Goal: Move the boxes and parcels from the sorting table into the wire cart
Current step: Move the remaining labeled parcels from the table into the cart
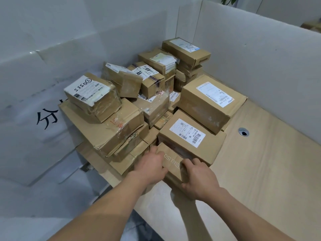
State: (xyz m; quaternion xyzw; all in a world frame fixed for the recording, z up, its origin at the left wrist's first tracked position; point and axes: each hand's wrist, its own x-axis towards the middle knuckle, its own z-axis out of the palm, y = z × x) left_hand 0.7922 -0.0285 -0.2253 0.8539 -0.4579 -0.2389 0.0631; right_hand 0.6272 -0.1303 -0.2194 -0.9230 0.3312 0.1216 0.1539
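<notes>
A pile of several brown cardboard boxes and parcels with white labels covers the left part of the sorting table [271, 167]. At the pile's near edge lies a small flat brown box [171, 161] with pale printed letters. My left hand [152, 165] grips its left side, fingers curled over the far edge. On its right side my right hand [198, 178] grips it, thumb at the near edge. A larger labelled box [189, 136] sits right behind it. The wire cart is out of view.
White partition walls [257, 66] close off the table at the back and right. A round cable hole [243, 132] sits in the tabletop to the right of the pile. A white sheet with black writing [46, 117] hangs at the left, with grey floor below.
</notes>
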